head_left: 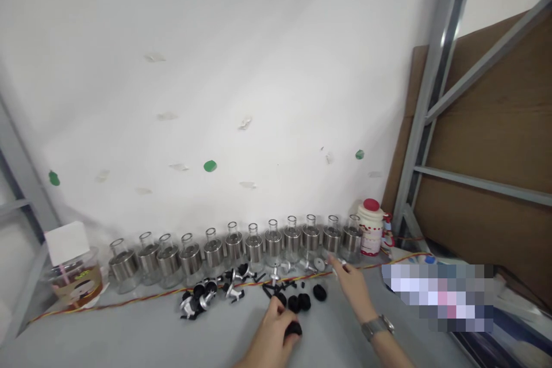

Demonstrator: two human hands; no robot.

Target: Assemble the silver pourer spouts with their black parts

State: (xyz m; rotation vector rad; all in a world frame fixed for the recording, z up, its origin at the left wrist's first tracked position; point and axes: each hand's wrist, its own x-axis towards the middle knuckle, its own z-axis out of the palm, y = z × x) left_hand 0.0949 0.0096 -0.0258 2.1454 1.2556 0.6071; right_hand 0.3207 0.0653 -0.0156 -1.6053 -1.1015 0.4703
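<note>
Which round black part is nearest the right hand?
The rightmost black part, lying singly just left of the right hand; the close-set pair and those at the left hand are farther off.

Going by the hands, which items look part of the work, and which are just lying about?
Likely in the work:
black piece in the left hand
loose black round pieces
metal disc part near the right hand
black-and-silver assemblies
glass bottles, probably

Seemingly just lying about:
drink cup
red-lidded container
red-and-yellow wire

Black piece [294, 329] partly hidden by left hand [271, 329], pixel-blurred patch [444, 296] at right.
</note>
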